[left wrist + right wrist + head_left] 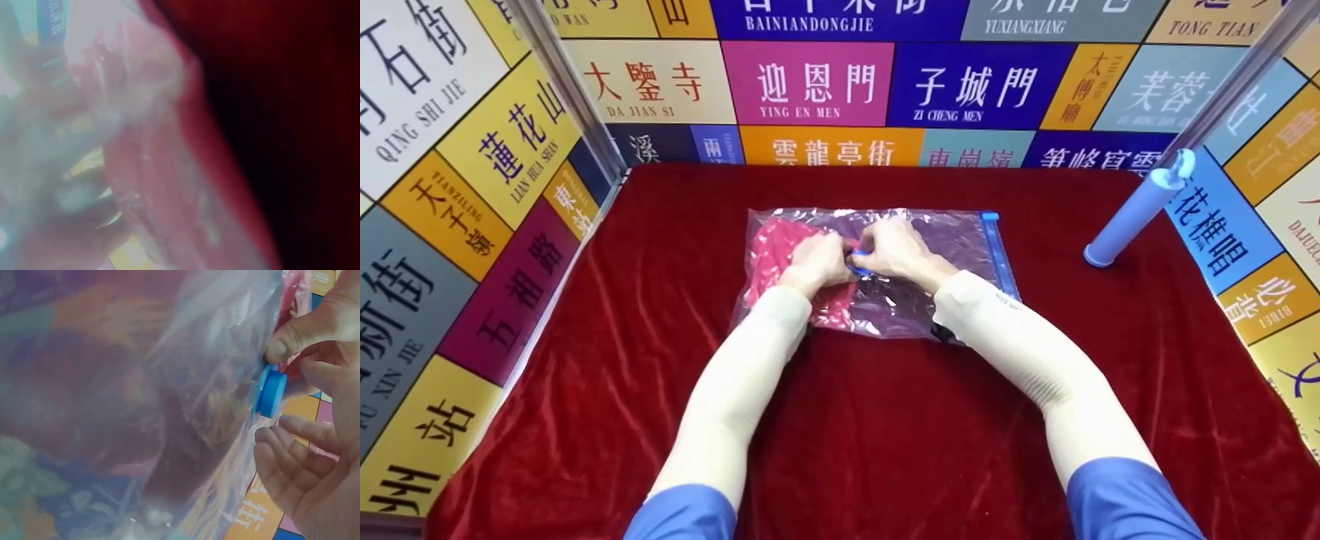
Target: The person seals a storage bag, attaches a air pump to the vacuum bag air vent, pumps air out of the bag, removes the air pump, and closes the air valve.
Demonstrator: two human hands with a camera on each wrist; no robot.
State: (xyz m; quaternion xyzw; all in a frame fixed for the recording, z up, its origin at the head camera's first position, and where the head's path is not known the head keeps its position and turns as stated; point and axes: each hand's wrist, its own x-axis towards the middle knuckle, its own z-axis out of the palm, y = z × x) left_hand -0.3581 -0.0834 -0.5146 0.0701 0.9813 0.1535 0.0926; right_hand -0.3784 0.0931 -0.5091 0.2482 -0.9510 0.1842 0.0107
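Observation:
A clear plastic storage bag [907, 307] with pink cloth [772, 251] in its left part lies across the middle of the table. Near the bag's centre is a round blue valve cap [274, 394]. My left hand [819, 259] grips the bag just left of the cap, over the pink cloth, its fingers curled. With thumb above and fingertips below in the right wrist view, my right hand [898, 244] has its fingers bent round the cap. The left wrist view is blurred, with the pink-filled plastic [152, 146] filling its middle.
A light blue hand pump [1132, 217] stands upright at the right back of the table. The bag's blue zip strip [1001, 255] runs along its right end. Dark red velvet cloth [900, 435] covers the table, with signboard walls [810, 82] at the back and sides.

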